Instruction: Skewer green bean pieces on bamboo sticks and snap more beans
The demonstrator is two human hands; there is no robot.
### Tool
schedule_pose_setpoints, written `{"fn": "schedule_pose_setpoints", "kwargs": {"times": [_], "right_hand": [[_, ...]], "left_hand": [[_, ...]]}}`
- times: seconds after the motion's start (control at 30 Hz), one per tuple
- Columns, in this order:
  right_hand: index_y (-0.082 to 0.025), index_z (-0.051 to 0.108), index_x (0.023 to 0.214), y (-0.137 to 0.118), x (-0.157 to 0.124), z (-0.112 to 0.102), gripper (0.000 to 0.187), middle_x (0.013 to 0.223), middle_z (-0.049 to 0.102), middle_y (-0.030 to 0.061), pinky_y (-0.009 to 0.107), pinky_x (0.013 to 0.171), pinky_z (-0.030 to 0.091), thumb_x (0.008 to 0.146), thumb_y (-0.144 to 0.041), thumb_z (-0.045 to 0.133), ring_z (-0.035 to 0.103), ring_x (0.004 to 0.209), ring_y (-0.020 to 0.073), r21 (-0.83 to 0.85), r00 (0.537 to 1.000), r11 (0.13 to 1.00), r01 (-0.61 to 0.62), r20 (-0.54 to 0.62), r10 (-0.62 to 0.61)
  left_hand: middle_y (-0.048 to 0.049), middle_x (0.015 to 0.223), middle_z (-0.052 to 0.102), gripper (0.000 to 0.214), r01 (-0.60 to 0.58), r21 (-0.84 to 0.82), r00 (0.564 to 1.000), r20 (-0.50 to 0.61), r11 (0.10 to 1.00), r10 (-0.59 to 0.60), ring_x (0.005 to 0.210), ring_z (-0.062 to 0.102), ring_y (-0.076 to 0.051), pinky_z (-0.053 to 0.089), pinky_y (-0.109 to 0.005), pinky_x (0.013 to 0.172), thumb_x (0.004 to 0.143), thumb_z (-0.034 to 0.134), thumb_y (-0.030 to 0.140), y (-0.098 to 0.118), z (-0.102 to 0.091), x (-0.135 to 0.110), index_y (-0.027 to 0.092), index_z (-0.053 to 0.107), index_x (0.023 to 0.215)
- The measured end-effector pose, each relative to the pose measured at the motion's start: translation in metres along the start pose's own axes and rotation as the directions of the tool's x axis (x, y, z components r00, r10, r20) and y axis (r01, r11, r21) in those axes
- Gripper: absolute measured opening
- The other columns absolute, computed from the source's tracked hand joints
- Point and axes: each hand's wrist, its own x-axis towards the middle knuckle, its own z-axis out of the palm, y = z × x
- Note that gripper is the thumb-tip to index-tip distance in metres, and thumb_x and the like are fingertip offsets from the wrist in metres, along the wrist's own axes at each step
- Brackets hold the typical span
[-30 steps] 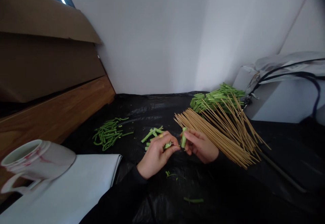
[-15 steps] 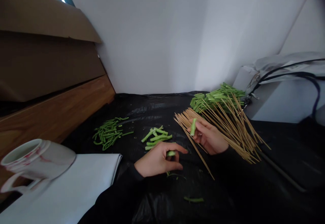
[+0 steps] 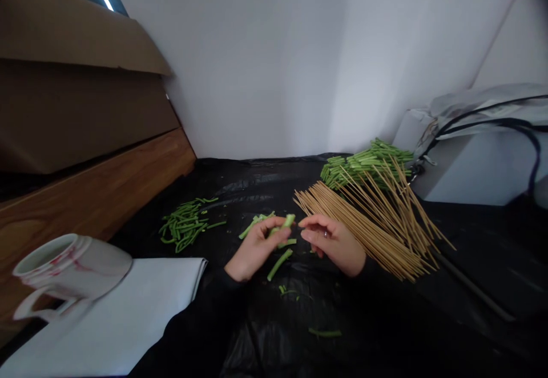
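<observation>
My left hand (image 3: 256, 249) is shut on a short piece of green bean (image 3: 286, 224), pinching it between thumb and fingers. It rests just beside a small heap of cut beans (image 3: 256, 225). A loose bean piece (image 3: 279, 264) lies below the fingers on the black plastic sheet (image 3: 274, 187). My right hand (image 3: 331, 244) holds nothing visible, its fingers loosely apart, and sits next to the tips of a wide spread of bamboo skewers (image 3: 363, 229). Those skewers partly cover a pile of long green beans (image 3: 363, 164).
Further left lies a loose heap of thin cut green beans (image 3: 184, 225). A white mug with red marks (image 3: 51, 266) stands at the left on white paper (image 3: 145, 309). A wooden board (image 3: 98, 206) runs along the left side. A white box with black cable (image 3: 475, 161) stands at the right.
My hands have come closer together, and the left now holds a bean piece. The bean seen earlier in my right hand no longer shows there. A loose bean piece now lies below my left hand.
</observation>
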Motion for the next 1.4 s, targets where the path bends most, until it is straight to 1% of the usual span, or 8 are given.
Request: {"fn": "schedule_pose_setpoints", "kwargs": {"times": [0.13,0.23,0.37,0.5,0.67,0.97,1.2,1.4], "right_hand": [[-0.016,0.064,0.081,0.013,0.000,0.001,0.006,0.068,0.059,-0.0011,0.023,0.054,0.041,0.078,-0.021,0.063,0.052,0.057,0.0103,-0.297,0.994,0.954,0.041,0.109,-0.009],[-0.016,0.066,0.075,0.023,-0.002,0.004,0.004,0.072,0.059,0.0004,0.024,0.063,0.041,0.073,-0.012,0.066,0.054,0.063,0.0112,-0.538,0.972,0.825,0.172,0.231,-0.052],[-0.015,0.068,0.080,0.026,-0.003,0.006,0.005,0.074,0.058,0.0012,0.024,0.066,0.038,0.076,-0.014,0.067,0.053,0.067,0.0125,-0.662,0.958,0.706,0.253,0.274,-0.087],[-0.015,0.068,0.081,0.025,-0.001,0.005,0.005,0.073,0.058,0.0008,0.023,0.065,0.037,0.078,-0.014,0.065,0.053,0.066,0.0118,-0.674,0.960,0.699,0.242,0.272,-0.070],[-0.015,0.068,0.082,0.024,-0.002,0.005,0.005,0.072,0.057,0.0002,0.022,0.062,0.035,0.078,-0.013,0.065,0.051,0.064,0.0109,-0.676,0.959,0.696,0.241,0.276,-0.064],[-0.015,0.065,0.085,0.025,-0.002,0.004,0.007,0.071,0.056,-0.0006,0.022,0.063,0.034,0.078,-0.015,0.064,0.050,0.065,0.0115,-0.691,0.957,0.680,0.245,0.284,-0.055],[-0.016,0.064,0.086,0.026,-0.003,0.005,0.008,0.073,0.056,-0.0006,0.023,0.063,0.033,0.078,-0.015,0.064,0.050,0.067,0.0119,-0.698,0.958,0.675,0.239,0.282,-0.047],[-0.016,0.063,0.087,0.026,-0.003,0.006,0.009,0.073,0.055,-0.0006,0.023,0.063,0.032,0.078,-0.014,0.064,0.050,0.066,0.0119,-0.708,0.958,0.664,0.239,0.283,-0.043]], "left_hand": [[0.0028,0.069,0.052,0.040,0.059,-0.058,0.984,-0.167,0.997,-0.068,0.056,0.048,-0.008,0.032,-0.016,0.048,0.084,0.059,0.042,0.000,-0.014,0.005,0.018,0.060,0.115],[-0.0015,0.082,0.059,0.037,0.005,0.217,0.994,-0.111,0.976,0.020,0.066,0.055,-0.012,0.042,-0.020,0.058,0.089,0.052,0.038,-0.006,-0.019,0.006,0.019,0.056,0.120],[-0.0082,0.112,0.061,0.036,-0.299,0.749,0.951,0.186,0.592,0.246,0.105,0.055,-0.021,0.041,-0.039,0.095,0.094,0.045,0.027,-0.014,-0.019,0.005,0.024,0.054,0.128],[-0.0098,0.120,0.058,0.039,-0.430,0.873,0.899,0.391,0.231,0.198,0.112,0.051,-0.025,0.037,-0.045,0.098,0.095,0.043,0.030,-0.016,-0.024,0.002,0.027,0.050,0.134],[-0.0114,0.143,0.043,0.056,-0.504,0.862,0.854,0.489,0.051,0.180,0.133,0.033,-0.033,0.029,-0.052,0.103,0.086,0.054,0.054,-0.016,-0.030,-0.002,0.030,0.048,0.136],[-0.0106,0.124,0.060,0.028,-0.578,0.774,0.784,0.615,-0.258,0.090,0.126,0.045,-0.025,0.029,-0.042,0.103,0.095,0.043,0.020,-0.010,-0.027,0.021,0.022,0.056,0.120],[-0.0108,0.129,0.058,0.031,-0.514,0.822,0.829,0.550,-0.246,0.106,0.128,0.045,-0.025,0.034,-0.041,0.101,0.096,0.042,0.020,-0.013,-0.037,0.037,0.024,0.054,0.125],[-0.0118,0.143,0.047,0.046,-0.353,0.931,0.927,0.333,0.098,0.170,0.135,0.037,-0.023,0.034,-0.044,0.107,0.091,0.048,0.013,-0.038,-0.036,0.052,0.023,0.047,0.136]]}}
